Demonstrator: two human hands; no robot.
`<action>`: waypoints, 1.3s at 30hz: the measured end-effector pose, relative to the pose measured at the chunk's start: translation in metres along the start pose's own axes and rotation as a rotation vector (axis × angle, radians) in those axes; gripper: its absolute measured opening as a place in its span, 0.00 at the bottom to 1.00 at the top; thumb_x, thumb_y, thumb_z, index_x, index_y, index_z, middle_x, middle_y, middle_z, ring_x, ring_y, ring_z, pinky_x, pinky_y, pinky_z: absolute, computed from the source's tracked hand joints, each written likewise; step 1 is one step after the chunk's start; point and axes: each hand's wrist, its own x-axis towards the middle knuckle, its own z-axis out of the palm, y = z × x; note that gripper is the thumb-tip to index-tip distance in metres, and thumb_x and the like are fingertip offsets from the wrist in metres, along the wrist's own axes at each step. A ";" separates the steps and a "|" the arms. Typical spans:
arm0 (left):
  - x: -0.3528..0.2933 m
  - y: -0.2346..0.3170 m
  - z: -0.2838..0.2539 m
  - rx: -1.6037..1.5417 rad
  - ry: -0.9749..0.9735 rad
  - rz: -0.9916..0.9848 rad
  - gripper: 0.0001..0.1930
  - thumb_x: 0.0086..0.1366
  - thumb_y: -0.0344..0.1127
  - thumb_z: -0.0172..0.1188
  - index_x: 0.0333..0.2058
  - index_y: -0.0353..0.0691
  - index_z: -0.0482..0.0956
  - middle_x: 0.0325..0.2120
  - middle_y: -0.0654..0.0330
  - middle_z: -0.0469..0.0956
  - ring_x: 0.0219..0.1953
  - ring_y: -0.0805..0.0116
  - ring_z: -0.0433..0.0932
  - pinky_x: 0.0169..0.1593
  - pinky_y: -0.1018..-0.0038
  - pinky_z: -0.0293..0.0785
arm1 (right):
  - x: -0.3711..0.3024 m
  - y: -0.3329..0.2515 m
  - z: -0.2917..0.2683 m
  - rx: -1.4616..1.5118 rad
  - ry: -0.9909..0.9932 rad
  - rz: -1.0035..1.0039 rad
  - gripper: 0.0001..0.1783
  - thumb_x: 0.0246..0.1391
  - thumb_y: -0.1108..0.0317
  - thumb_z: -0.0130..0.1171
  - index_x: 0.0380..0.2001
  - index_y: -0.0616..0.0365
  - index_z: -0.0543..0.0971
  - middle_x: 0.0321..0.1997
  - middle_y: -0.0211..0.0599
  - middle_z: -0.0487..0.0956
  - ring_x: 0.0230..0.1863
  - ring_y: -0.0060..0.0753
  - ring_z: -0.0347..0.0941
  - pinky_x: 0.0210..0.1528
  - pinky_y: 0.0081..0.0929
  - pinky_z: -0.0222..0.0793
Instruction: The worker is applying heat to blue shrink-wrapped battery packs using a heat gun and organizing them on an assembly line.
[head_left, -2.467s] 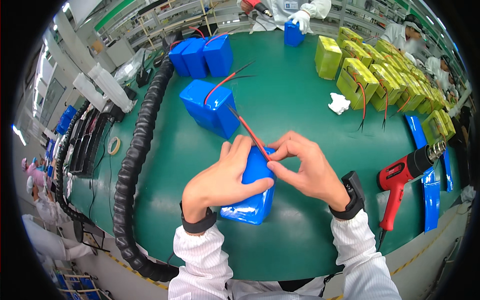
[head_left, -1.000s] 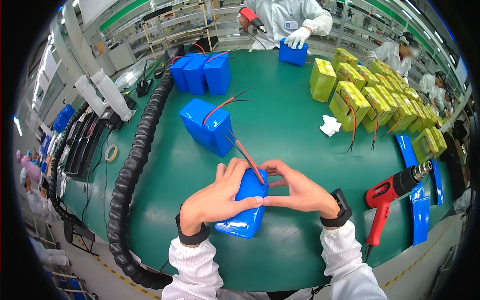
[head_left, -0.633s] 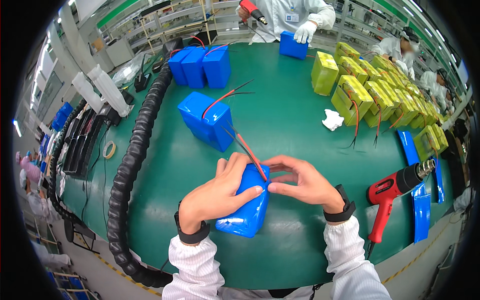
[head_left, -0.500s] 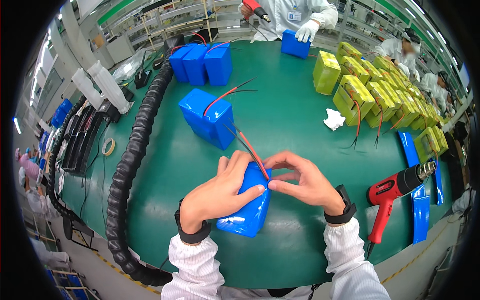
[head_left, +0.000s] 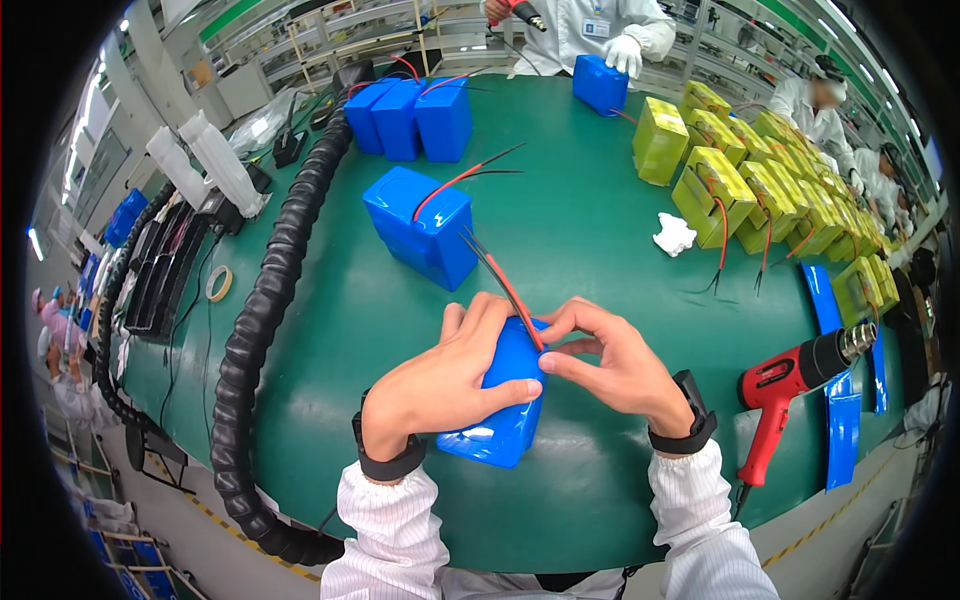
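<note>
A battery pack in glossy blue shrink wrap (head_left: 492, 441) lies tilted on the green table in front of me. My left hand (head_left: 446, 372) is closed around it, thumb pressed along the near face and fingers over the far side. At its upper right edge, my right hand (head_left: 612, 362) pinches the wrap with thumb and index finger, beside where the red and black wires (head_left: 513, 298) come out. The pinched bit itself is mostly hidden by the fingertips. Just beyond stands another blue battery pack (head_left: 418, 232) with its own wires sticking out.
Right of me lies a red heat gun (head_left: 775, 400) beside flat blue wrap sleeves (head_left: 842, 440). Rows of yellow-green packs (head_left: 712, 195) stand at the right. A thick black hose (head_left: 262, 320) curves along the left. Across the table, a co-worker's gloved hand (head_left: 624, 55) rests on a blue pack.
The view has shifted slightly. My right thumb and index finger have drawn closer together at the pack's edge by the wires; my left hand keeps its hold.
</note>
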 end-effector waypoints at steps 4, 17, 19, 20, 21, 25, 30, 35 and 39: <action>-0.001 0.004 -0.001 0.005 -0.004 -0.017 0.37 0.60 0.53 0.67 0.60 0.38 0.63 0.53 0.49 0.65 0.51 0.42 0.65 0.55 0.48 0.70 | -0.001 -0.001 0.002 0.031 0.021 0.036 0.09 0.61 0.72 0.67 0.44 0.60 0.81 0.48 0.34 0.76 0.54 0.31 0.76 0.53 0.33 0.78; 0.003 0.002 -0.001 0.009 0.002 0.024 0.40 0.61 0.51 0.69 0.66 0.40 0.63 0.57 0.49 0.66 0.55 0.43 0.65 0.58 0.50 0.70 | 0.003 0.009 0.008 0.161 0.106 0.092 0.09 0.57 0.68 0.70 0.39 0.58 0.83 0.46 0.30 0.75 0.52 0.30 0.74 0.52 0.35 0.74; 0.003 0.003 -0.002 0.001 0.015 0.035 0.42 0.61 0.51 0.69 0.68 0.42 0.62 0.62 0.50 0.65 0.56 0.43 0.65 0.61 0.49 0.68 | 0.004 0.009 0.005 0.163 0.055 0.095 0.10 0.57 0.67 0.70 0.40 0.57 0.84 0.48 0.31 0.77 0.54 0.31 0.75 0.54 0.36 0.75; 0.003 0.004 -0.002 0.010 0.009 0.040 0.42 0.61 0.51 0.69 0.68 0.42 0.62 0.62 0.50 0.65 0.56 0.43 0.65 0.61 0.49 0.68 | 0.003 0.007 0.003 0.166 0.065 0.089 0.10 0.57 0.67 0.70 0.40 0.57 0.84 0.48 0.31 0.77 0.54 0.31 0.75 0.54 0.36 0.75; 0.003 0.006 -0.002 -0.009 0.021 0.039 0.42 0.61 0.50 0.69 0.69 0.43 0.61 0.64 0.50 0.64 0.58 0.42 0.64 0.63 0.49 0.65 | 0.003 0.004 0.002 0.163 0.046 0.095 0.10 0.58 0.69 0.70 0.41 0.60 0.84 0.50 0.34 0.78 0.56 0.33 0.76 0.56 0.36 0.76; -0.001 0.010 -0.002 -0.035 0.050 0.063 0.44 0.61 0.49 0.68 0.72 0.45 0.59 0.68 0.50 0.62 0.62 0.43 0.63 0.68 0.49 0.57 | 0.002 0.000 -0.003 0.129 -0.024 0.081 0.13 0.59 0.71 0.69 0.46 0.62 0.82 0.53 0.38 0.81 0.58 0.35 0.77 0.61 0.38 0.76; -0.008 0.008 0.008 0.020 0.077 0.092 0.46 0.61 0.46 0.69 0.74 0.46 0.56 0.65 0.50 0.64 0.63 0.45 0.63 0.70 0.51 0.54 | -0.001 0.012 -0.011 0.188 -0.081 -0.014 0.17 0.60 0.67 0.69 0.50 0.60 0.82 0.56 0.41 0.82 0.60 0.38 0.78 0.59 0.42 0.78; -0.026 0.020 0.019 0.014 0.093 0.040 0.47 0.61 0.45 0.71 0.75 0.48 0.56 0.62 0.52 0.66 0.64 0.45 0.62 0.71 0.52 0.54 | -0.004 0.008 -0.014 0.160 -0.142 -0.002 0.18 0.61 0.67 0.68 0.52 0.61 0.81 0.54 0.39 0.84 0.59 0.38 0.79 0.60 0.41 0.78; -0.035 0.030 0.033 -0.032 0.104 -0.024 0.46 0.62 0.46 0.70 0.75 0.48 0.57 0.61 0.52 0.66 0.63 0.47 0.62 0.71 0.53 0.55 | -0.013 0.008 -0.018 0.112 -0.206 -0.027 0.16 0.62 0.67 0.68 0.50 0.62 0.82 0.53 0.40 0.84 0.58 0.36 0.81 0.60 0.39 0.79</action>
